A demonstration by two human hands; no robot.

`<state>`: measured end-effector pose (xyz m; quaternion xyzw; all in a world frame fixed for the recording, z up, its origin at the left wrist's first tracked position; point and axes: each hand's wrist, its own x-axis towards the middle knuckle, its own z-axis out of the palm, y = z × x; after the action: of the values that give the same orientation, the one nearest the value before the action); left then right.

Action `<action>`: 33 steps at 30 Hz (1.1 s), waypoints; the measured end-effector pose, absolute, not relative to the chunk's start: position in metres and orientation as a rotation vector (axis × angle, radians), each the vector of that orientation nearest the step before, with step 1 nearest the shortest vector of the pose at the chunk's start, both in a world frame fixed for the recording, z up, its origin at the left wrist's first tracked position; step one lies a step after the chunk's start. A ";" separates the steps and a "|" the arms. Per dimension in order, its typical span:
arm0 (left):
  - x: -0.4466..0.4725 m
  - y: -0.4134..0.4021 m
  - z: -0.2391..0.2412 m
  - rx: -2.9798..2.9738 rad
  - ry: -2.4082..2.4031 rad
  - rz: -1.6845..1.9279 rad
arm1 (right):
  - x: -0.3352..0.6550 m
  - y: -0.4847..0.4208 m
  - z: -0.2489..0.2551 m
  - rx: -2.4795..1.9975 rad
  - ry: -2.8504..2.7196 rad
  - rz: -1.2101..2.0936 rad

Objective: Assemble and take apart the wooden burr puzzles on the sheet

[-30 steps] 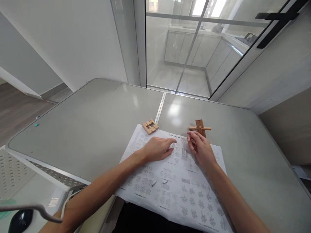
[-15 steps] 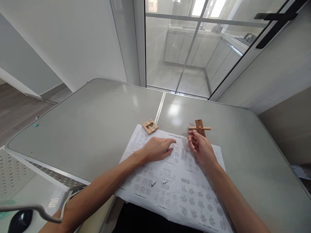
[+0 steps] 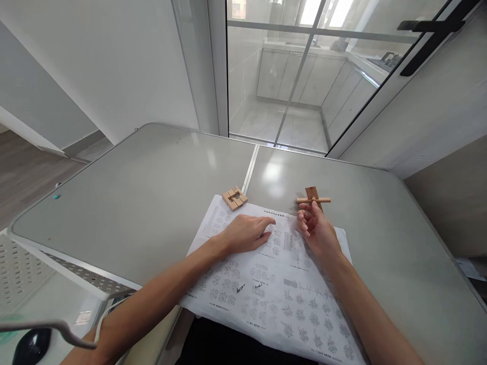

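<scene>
My left hand rests palm down on a printed sheet of paper, its index finger and thumb apart and nothing held. Over the sheet's upper right part, my right hand is turned partly palm up with loosely curled fingers, and no object shows in it. Its index fingertip overlaps a cross-shaped wooden piece with a thin rod across it; I cannot tell whether they touch. A square frame of small wooden blocks lies at the sheet's top left corner, beyond my left hand.
The grey table has a metal seam running away from me. At lower left are a black computer mouse and a grey cable. A glass door stands behind the table.
My right hand has shifted slightly to the right, and its index finger now overlaps the wooden cross's middle. The cross's rod sits a touch further right. My left hand has stayed still.
</scene>
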<state>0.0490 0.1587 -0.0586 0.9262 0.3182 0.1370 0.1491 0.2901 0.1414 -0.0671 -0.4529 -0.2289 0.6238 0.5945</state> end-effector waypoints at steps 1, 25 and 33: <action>0.049 0.159 -0.059 2.662 0.915 0.391 | 0.290 0.142 -0.067 -1.047 -0.528 1.452; 0.048 0.158 -0.059 2.672 0.915 0.397 | 0.296 0.145 -0.068 -0.928 -0.401 1.512; 0.049 0.158 -0.058 2.668 0.926 0.374 | 0.297 0.143 -0.068 -0.920 -0.380 1.507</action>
<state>0.0489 0.1581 -0.0579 0.9265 0.3214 0.1300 0.1460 0.2965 0.1432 -0.0682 -0.4002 -0.1651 0.6551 0.6193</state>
